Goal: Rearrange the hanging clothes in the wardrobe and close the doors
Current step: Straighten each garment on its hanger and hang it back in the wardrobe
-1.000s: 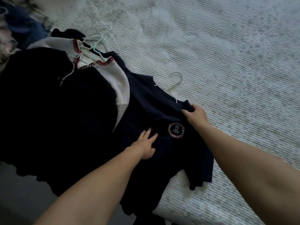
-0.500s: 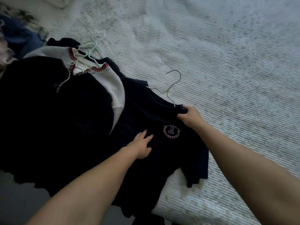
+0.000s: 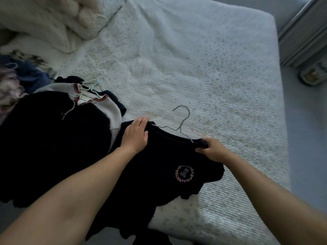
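Gripping the dark T-shirt at both shoulders, the person has it spread on the bed. The left hand curls over one shoulder, the right hand pinches the other, and the wire hanger sits between them. Best to lift both ends evenly so it stays seated, clear of the pile beside the left hand.

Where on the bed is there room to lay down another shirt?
Bare bedspread lies beyond the wire hanger, across to the bed's right edge. The left side is crowded: a clothes pile and pillows.
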